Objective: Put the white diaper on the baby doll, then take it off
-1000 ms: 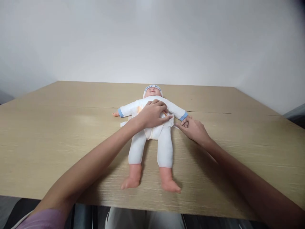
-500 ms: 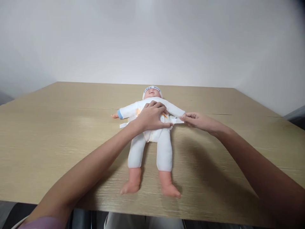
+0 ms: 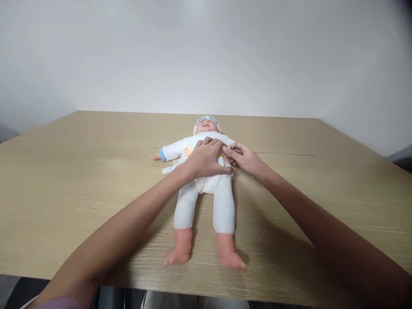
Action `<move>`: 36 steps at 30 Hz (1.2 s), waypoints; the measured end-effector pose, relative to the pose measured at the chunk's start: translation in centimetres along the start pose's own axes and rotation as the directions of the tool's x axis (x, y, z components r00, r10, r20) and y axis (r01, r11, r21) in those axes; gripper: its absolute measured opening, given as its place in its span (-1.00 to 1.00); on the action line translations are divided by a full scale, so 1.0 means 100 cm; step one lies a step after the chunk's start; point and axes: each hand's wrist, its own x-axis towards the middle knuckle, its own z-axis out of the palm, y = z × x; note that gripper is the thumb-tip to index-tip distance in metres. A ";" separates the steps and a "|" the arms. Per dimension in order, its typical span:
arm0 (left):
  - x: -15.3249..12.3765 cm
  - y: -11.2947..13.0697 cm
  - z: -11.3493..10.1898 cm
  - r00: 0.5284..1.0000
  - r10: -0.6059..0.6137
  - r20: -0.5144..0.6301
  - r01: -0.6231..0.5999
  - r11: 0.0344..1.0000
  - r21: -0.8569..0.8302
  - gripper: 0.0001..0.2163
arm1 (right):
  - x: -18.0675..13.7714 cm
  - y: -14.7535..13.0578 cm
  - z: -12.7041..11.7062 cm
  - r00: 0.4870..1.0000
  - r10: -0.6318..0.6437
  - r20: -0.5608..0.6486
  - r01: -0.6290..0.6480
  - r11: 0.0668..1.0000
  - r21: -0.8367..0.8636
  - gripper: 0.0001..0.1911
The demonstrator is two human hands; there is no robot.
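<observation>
At the near edge of the table (image 3: 64,206), a purple sleeve (image 3: 51,304) showed at the bottom left corner of the view, and both bare forearms reached away over the wood. A doll (image 3: 206,189) lay on its back along the middle of the table, bare feet toward the near edge, legs in white. The left hand (image 3: 206,159) lay palm down on the doll's belly, fingers curled loosely and pressing on the white cloth there; whether it gripped anything could not be told. The right hand (image 3: 244,159) sat just beside it, touching it, thumb and forefinger pinched together on a small white tab (image 3: 227,158) at the doll's waist. Another white tab (image 3: 169,169) lay flat on the table by the doll's other side. Farther off, the doll's head wore a cap (image 3: 206,119) with a blue band, pointing toward the far edge.
</observation>
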 end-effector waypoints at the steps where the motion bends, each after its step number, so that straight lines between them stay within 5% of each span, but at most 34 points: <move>1: 0.000 0.000 0.000 1.000 -0.002 0.000 0.002 1.000 -0.001 -0.51 | -0.010 0.000 0.000 0.997 -0.073 -0.031 0.072 0.997 -0.009 -0.52; 6: -0.001 -0.003 0.003 1.000 -0.006 -0.015 0.006 1.000 0.001 -0.50 | -0.057 0.005 0.005 0.925 -0.380 0.021 0.369 0.881 -0.295 -0.57; 10: 0.000 -0.005 0.004 1.000 0.000 -0.012 0.000 1.000 0.003 -0.50 | -0.066 0.011 0.010 0.898 -0.441 0.007 0.415 0.839 -0.352 -0.53; 14: 0.000 -0.001 0.002 1.000 0.002 -0.017 -0.002 1.000 0.006 -0.55 | -0.048 0.006 0.008 0.924 -0.340 -0.176 0.264 0.899 -0.350 -0.58; 18: -0.001 0.004 0.000 1.000 -0.004 -0.016 0.005 1.000 0.028 -0.62 | -0.025 -0.004 0.001 0.985 -0.133 -0.112 0.075 0.905 -0.418 -0.58; 23: -0.001 0.002 0.001 1.000 0.006 -0.024 -0.006 0.999 0.036 -0.55 | -0.016 -0.002 -0.017 0.994 -0.107 0.038 0.111 0.848 -0.518 -0.65; 29: 0.000 -0.001 0.005 1.000 0.005 -0.020 -0.005 0.999 0.046 -0.43 | -0.030 0.010 -0.038 0.996 -0.076 -0.055 0.058 0.961 -0.270 -0.63; 36: 0.000 0.002 0.005 1.000 0.020 -0.015 -0.019 0.996 0.087 -0.53 | -0.005 0.003 0.001 0.998 0.048 -0.032 -0.051 0.992 -0.119 -0.64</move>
